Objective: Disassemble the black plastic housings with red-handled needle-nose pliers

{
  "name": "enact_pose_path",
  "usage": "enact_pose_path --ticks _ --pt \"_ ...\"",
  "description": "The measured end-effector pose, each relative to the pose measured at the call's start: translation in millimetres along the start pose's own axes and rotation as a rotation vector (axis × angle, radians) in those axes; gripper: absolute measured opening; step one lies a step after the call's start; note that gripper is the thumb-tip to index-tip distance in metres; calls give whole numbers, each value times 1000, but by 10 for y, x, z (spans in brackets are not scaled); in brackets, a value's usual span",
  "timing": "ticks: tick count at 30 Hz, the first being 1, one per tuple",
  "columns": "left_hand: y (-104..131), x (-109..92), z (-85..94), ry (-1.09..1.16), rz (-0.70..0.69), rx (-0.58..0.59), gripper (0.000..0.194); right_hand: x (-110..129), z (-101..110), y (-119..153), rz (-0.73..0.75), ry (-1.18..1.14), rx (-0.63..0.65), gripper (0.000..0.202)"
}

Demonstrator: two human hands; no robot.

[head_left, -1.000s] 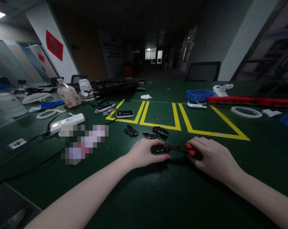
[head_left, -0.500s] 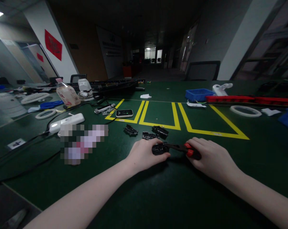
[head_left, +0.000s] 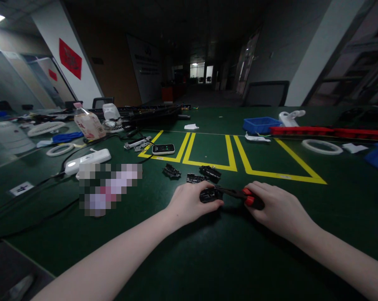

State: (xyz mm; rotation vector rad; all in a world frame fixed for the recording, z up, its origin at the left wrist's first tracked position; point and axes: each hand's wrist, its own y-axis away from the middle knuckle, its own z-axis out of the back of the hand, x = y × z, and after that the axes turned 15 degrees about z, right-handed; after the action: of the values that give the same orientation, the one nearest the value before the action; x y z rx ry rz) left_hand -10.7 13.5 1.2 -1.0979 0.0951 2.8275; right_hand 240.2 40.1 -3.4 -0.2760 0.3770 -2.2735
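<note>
Between the thumb and fingers of my left hand [head_left: 192, 200] is a small black plastic part [head_left: 209, 195]. My right hand [head_left: 270, 205] is closed around the red-and-black handles of a pair of pliers [head_left: 236, 193]. The dark jaws point left and meet the upper right edge of the part; whether they grip it is too small to tell. Just beyond my left hand lie more black plastic parts: one [head_left: 171, 171] to the left, one [head_left: 210, 173] farther back, and another [head_left: 195, 178] partly behind my fingers.
Yellow tape outlines [head_left: 209, 165] mark the green table [head_left: 189, 259]. A small black-faced device [head_left: 163, 149] sits by the left outline. At left are a white power strip [head_left: 88, 161] with cables and a bottle [head_left: 88, 123]. Toward the right stand a blue bin [head_left: 260, 125] and tape roll [head_left: 322, 146].
Almost nothing differs. The pliers' jaws and the black part have shifted very slightly, with both hands keeping their hold.
</note>
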Motion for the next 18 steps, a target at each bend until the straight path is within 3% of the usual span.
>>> enact_pose_path --ticks 7,18 --pt "5 10 -12 51 12 19 46 -48 -70 31 16 15 -38 19" --pt "-95 95 76 229 -103 284 41 -80 -76 54 81 12 -48 19"
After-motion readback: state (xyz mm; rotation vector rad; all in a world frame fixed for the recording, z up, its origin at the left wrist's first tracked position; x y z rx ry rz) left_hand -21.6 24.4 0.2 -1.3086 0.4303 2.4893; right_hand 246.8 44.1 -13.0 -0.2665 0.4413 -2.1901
